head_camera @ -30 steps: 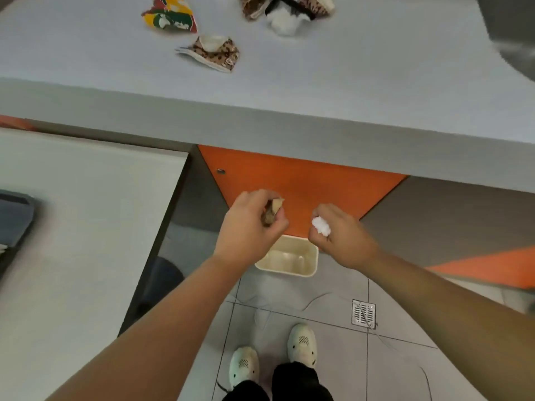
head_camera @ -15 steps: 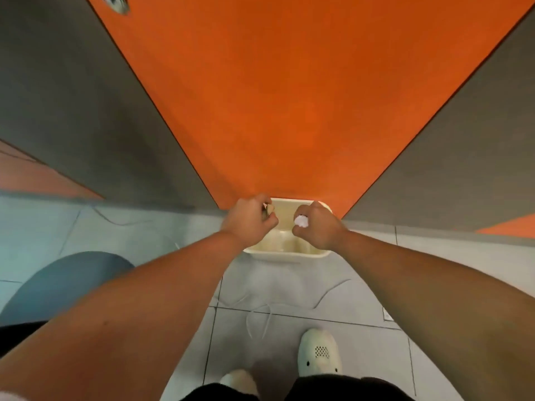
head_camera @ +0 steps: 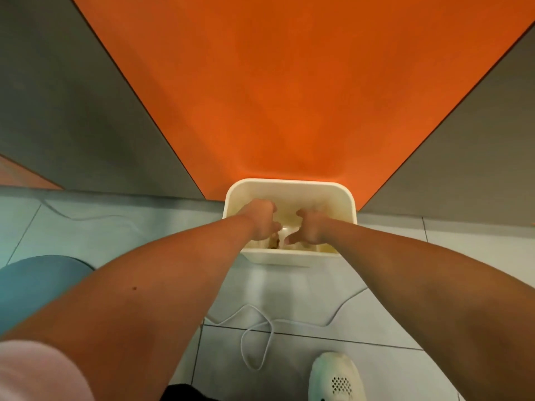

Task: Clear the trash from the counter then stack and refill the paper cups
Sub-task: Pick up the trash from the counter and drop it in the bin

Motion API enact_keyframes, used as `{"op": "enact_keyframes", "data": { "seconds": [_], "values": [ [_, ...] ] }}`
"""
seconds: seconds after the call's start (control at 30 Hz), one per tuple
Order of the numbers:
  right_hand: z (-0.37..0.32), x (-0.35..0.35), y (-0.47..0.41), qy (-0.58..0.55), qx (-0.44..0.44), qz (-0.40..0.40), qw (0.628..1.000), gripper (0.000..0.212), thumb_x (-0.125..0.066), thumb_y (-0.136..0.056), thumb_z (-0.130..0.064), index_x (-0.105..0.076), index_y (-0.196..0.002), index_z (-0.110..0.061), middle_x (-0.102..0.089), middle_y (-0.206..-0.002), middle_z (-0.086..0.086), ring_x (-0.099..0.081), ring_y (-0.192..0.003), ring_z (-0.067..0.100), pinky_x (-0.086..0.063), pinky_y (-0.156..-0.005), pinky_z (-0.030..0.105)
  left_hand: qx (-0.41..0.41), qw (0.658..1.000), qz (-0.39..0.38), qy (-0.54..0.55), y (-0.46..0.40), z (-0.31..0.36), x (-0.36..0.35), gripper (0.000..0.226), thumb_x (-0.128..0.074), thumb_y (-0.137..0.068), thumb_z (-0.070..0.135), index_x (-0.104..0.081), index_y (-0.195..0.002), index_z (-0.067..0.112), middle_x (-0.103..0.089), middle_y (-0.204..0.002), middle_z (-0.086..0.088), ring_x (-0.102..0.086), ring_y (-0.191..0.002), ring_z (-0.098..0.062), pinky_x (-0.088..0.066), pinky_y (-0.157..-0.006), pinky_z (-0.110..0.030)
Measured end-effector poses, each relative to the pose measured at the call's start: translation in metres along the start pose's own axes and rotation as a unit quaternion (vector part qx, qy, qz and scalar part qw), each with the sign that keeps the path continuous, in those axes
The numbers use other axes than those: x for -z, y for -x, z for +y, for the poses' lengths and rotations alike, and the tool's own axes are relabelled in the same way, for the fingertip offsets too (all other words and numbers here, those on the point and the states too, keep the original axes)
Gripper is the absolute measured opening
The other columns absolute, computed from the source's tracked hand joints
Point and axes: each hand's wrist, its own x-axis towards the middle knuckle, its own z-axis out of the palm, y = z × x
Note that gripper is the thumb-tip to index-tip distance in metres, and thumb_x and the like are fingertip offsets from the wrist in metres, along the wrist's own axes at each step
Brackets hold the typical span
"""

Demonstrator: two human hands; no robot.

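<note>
— What carries everything here?

— The floor (head_camera: pixel 390 369). It has pale grey-green tiles with dark joints between them.

— And what stands directly on it?

— A cream plastic bin (head_camera: pixel 289 259), with rounded corners. It stands at the foot of the orange panel (head_camera: pixel 289 96); whether it touches the panel I cannot tell.

— Anything more on the tiles?

— A thin white cable (head_camera: pixel 254 340) lies in a loose loop near the bin, on the side toward the camera. A white shoe (head_camera: pixel 335 377) with small holes stands at the bottom edge. At the left, a round blue-grey shape (head_camera: pixel 37 287) is over the floor; what it is I cannot tell.
</note>
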Motion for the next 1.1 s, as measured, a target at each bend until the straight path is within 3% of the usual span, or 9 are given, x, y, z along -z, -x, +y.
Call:
{"op": "enact_keyframes", "data": {
  "seconds": [0.13,0.3,0.4,0.53,0.77,0.97,1.1],
  "values": [
    [-0.009,0.034,0.054,-0.022,0.034,0.060,0.997,0.079,-0.068,-0.089,-0.031,-0.025,-0.152,-0.013,-0.038,-0.148,0.012,-0.052,-0.122,0.032,-0.048,-0.094,0.037,-0.008,0.999,0.033,-0.006,0.038,0.011,0.044,0.048,-0.059,-0.096,0.030,-0.050,-0.139,0.010,-0.058,-0.136,-0.010,-0.055,-0.124,-0.027,-0.044,-0.099,-0.032],
    [-0.039,0.101,0.167,-0.002,0.068,0.081,0.994,0.058,-0.063,-0.090,-0.037,-0.043,-0.142,-0.019,-0.054,-0.135,0.008,-0.057,-0.115,0.027,-0.048,-0.095,0.036,-0.022,0.998,0.056,-0.010,0.127,0.051,0.132,0.046,-0.059,-0.095,0.035,-0.054,-0.136,0.016,-0.066,-0.124,-0.006,-0.062,-0.112,-0.024,-0.050,-0.093,-0.034],
    [-0.067,0.147,0.244,0.021,0.090,0.108,0.990,0.049,-0.060,-0.091,-0.041,-0.050,-0.135,-0.023,-0.061,-0.129,0.004,-0.058,-0.115,0.025,-0.049,-0.094,0.037,-0.034,0.997,0.071,-0.015,0.187,0.081,0.198,0.044,-0.060,-0.094,0.036,-0.056,-0.134,0.017,-0.067,-0.123,-0.006,-0.061,-0.114,-0.023,-0.051,-0.095,-0.037],
    [-0.112,0.208,0.347,0.035,0.141,0.136,0.980,0.046,-0.057,-0.095,-0.035,-0.050,-0.138,-0.019,-0.055,-0.140,0.003,-0.053,-0.125,0.023,-0.044,-0.096,0.030,-0.048,0.994,0.097,-0.032,0.266,0.120,0.292,0.046,-0.059,-0.092,0.036,-0.055,-0.135,0.019,-0.066,-0.125,-0.007,-0.061,-0.114,-0.026,-0.051,-0.094,-0.038],
    [-0.189,0.287,0.482,0.052,0.204,0.213,0.954,0.041,-0.059,-0.091,-0.040,-0.056,-0.130,-0.026,-0.059,-0.133,-0.005,-0.057,-0.120,0.017,-0.048,-0.092,0.032,-0.088,0.983,0.163,-0.015,0.387,0.161,0.432,0.047,-0.062,-0.092,0.039,-0.056,-0.134,0.018,-0.065,-0.127,-0.005,-0.060,-0.117,-0.019,-0.048,-0.098,-0.032],
    [-0.243,0.339,0.546,0.039,0.274,0.267,0.923,0.038,-0.060,-0.090,-0.041,-0.059,-0.125,-0.026,-0.062,-0.129,-0.006,-0.058,-0.117,0.017,-0.047,-0.095,0.034,-0.111,0.966,0.231,0.019,0.448,0.169,0.517,0.044,-0.066,-0.090,0.038,-0.058,-0.130,0.021,-0.067,-0.121,-0.002,-0.062,-0.110,-0.017,-0.050,-0.098,-0.039],
    [-0.262,0.375,0.557,0.027,0.294,0.306,0.905,0.037,-0.061,-0.091,-0.038,-0.058,-0.126,-0.025,-0.060,-0.130,-0.007,-0.056,-0.115,0.015,-0.045,-0.089,0.030,-0.124,0.947,0.297,0.019,0.452,0.163,0.558,0.044,-0.067,-0.090,0.039,-0.059,-0.129,0.020,-0.067,-0.121,0.000,-0.061,-0.110,-0.013,-0.048,-0.095,-0.029]
  ]
}}
